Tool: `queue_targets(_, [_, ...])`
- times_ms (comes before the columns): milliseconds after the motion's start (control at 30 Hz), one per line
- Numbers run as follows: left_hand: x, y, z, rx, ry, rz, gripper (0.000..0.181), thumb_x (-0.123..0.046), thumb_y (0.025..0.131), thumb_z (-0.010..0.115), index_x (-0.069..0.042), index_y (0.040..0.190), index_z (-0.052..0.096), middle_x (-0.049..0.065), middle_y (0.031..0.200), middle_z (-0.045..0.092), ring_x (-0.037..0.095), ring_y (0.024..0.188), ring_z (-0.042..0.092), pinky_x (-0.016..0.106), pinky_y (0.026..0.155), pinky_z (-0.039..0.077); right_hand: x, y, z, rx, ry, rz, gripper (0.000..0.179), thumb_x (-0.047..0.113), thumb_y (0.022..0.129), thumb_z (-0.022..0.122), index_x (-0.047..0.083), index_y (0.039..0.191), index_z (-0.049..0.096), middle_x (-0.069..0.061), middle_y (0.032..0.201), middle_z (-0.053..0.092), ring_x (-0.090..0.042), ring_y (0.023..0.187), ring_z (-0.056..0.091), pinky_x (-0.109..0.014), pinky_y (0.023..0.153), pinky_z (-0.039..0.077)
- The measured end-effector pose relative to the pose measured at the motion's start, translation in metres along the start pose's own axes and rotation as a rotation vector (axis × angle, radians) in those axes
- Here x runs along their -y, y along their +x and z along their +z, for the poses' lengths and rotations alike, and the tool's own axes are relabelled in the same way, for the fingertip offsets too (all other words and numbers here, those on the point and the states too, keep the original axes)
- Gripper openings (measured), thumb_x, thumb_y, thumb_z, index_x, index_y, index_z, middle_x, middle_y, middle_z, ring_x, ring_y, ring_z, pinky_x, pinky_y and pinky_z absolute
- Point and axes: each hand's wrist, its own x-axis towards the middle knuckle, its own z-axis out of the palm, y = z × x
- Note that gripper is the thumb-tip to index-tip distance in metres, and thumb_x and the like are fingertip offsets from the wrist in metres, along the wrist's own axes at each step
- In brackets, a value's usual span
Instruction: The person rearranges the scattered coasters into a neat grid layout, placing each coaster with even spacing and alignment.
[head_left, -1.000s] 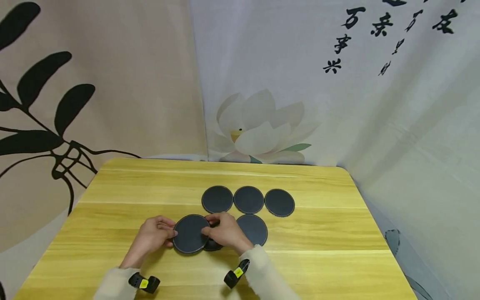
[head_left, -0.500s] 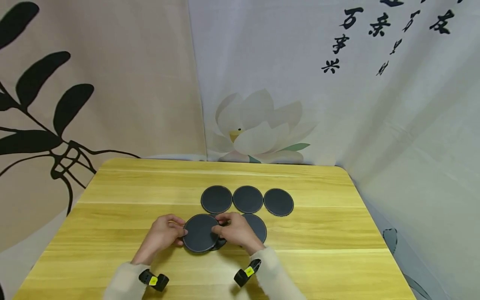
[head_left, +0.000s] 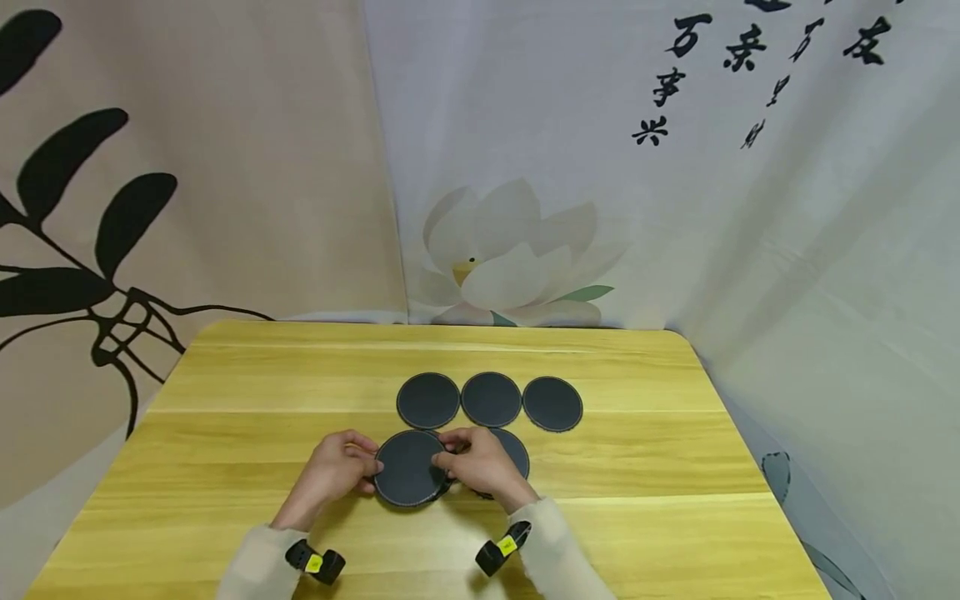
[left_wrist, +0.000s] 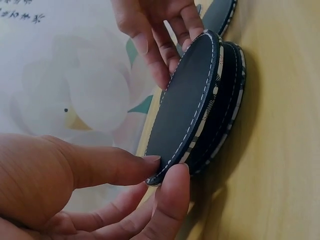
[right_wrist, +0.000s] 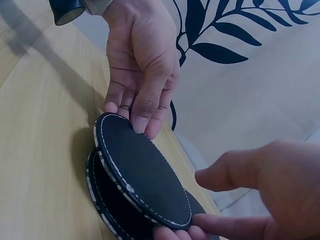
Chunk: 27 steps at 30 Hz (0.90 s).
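Observation:
A black round coaster point(head_left: 409, 468) with pale stitching and a patterned rim is held tilted over a second coaster point(left_wrist: 231, 107), which is mostly covered. My left hand point(head_left: 336, 467) pinches its near left rim, thumb on top and fingers beneath. On the opposite rim, fingertips of my right hand point(head_left: 480, 463) touch the edge. In the right wrist view that hand's thumb point(right_wrist: 225, 172) stands apart from the coaster. Another coaster point(head_left: 513, 450) lies partly hidden behind the right hand.
Three more black coasters lie in a back row: left point(head_left: 428, 401), middle point(head_left: 491, 400) and right point(head_left: 552, 404). They rest on a wooden table point(head_left: 637, 500). A printed curtain point(head_left: 300, 167) hangs behind the table's far edge.
Both hands have moved right with the held coaster, which now covers nearly all of the coaster below it. The right hand also hides more of the coaster behind it. The back row stays put.

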Motion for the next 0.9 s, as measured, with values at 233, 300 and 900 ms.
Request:
queue_targets(233, [-0.009, -0.001, 0.005, -0.02, 0.033, 0.016, 0.023, 0.005, 0.089, 0.072, 0.008, 0.11, 0.063, 0.018, 0.095, 0.063, 0.02, 0.068, 0.065, 0.036, 0.062, 0.063, 0.0, -0.004, -0.007, -0.004, -0.004, -0.015, 0.04, 0.021, 0.091, 0.076, 0.006, 0.128, 0.069, -0.008, 0.109, 0.066, -0.02, 0.078, 0.069, -0.029, 0.07, 0.058])
queue_targets(300, [-0.011, -0.001, 0.006, -0.016, 0.03, 0.021, 0.022, 0.005, 0.09, 0.072, 0.007, 0.11, 0.063, 0.017, 0.096, 0.063, 0.02, 0.068, 0.065, 0.036, 0.063, 0.063, 0.0, -0.005, -0.01, -0.005, -0.002, -0.022, 0.041, 0.021, 0.092, 0.076, 0.005, 0.129, 0.069, -0.009, 0.111, 0.066, -0.021, 0.079, 0.069, -0.032, 0.072, 0.06])
queue_targets(900, [-0.035, 0.005, 0.036, 0.012, -0.006, 0.083, 0.019, 0.009, 0.087, 0.072, 0.005, 0.104, 0.065, 0.013, 0.087, 0.061, 0.019, 0.061, 0.063, 0.035, 0.059, 0.063, -0.013, -0.017, -0.047, -0.042, -0.027, -0.07, 0.046, 0.01, 0.088, 0.077, 0.0, 0.132, 0.066, -0.017, 0.118, 0.066, -0.013, 0.084, 0.066, -0.032, 0.077, 0.061])
